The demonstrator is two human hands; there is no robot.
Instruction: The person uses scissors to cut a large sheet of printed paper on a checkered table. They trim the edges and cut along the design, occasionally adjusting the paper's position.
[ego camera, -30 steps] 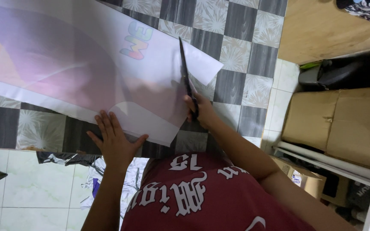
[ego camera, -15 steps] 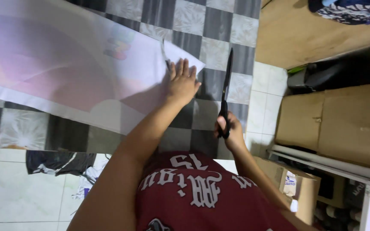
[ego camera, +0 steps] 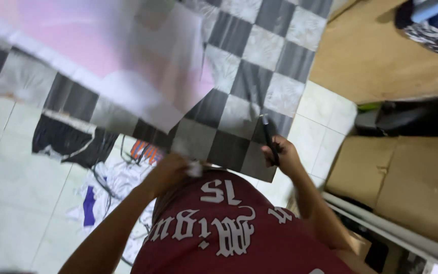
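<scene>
scissors point(ego camera: 268, 138), dark and long-bladed, sit in my right hand point(ego camera: 279, 155), fingers closed around the handles, blades pointing up and away over the checkered floor mat point(ego camera: 272, 45); i can't tell from this blurred frame whether the blades are parted or together. my left hand point(ego camera: 173, 170) is drawn in close to my chest, curled on something small and white, possibly a scrap, though the smear hides what it is. i judge the main risk to be the blades: they hang just beside the corner of the big sheet point(ego camera: 143, 76), and a careless swing could nick its edge or catch my other arm. the sheet itself looks thin and glossy, pink and white, flat but with a loose pointed corner that could fold or tear if snagged. the mat is grey and black squares with a mottled, stone-like print; beyond it the floor is pale smooth tile. cloth and tangled cords point(ego camera: 112, 175) lie near my left side, soft and easy to trip or drag. stiff brown cardboard boxes point(ego camera: 406, 182) stand to my right
</scene>
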